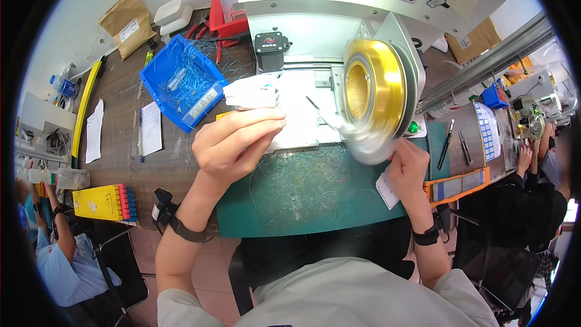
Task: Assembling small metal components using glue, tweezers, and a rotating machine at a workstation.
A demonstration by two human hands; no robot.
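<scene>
My left hand [236, 145] is held up left of the machine's centre, thumb and fingers pinched together; whatever lies between the fingertips is too small to make out. Just beyond those fingers is a crumpled white tissue-like piece [249, 92]. A gold-coloured wheel [392, 85] with a hollow hub stands upright on the machine [327, 9]. My right hand [408, 166] is closed at the wheel's lower right, beside a whitish shape [370, 145] smeared by motion. What the right fingers grip is hidden. A thin dark-tipped rod [313, 104] shows between the hands.
Under the hands lies a green mat [290, 206] with loose strands. A blue bin [158, 79] of bluish filaments stands left, near a red bin [227, 21]. Pens [446, 144], a keyboard [487, 133] and an orange-edged pouch [458, 187] lie right. Other people sit at both sides.
</scene>
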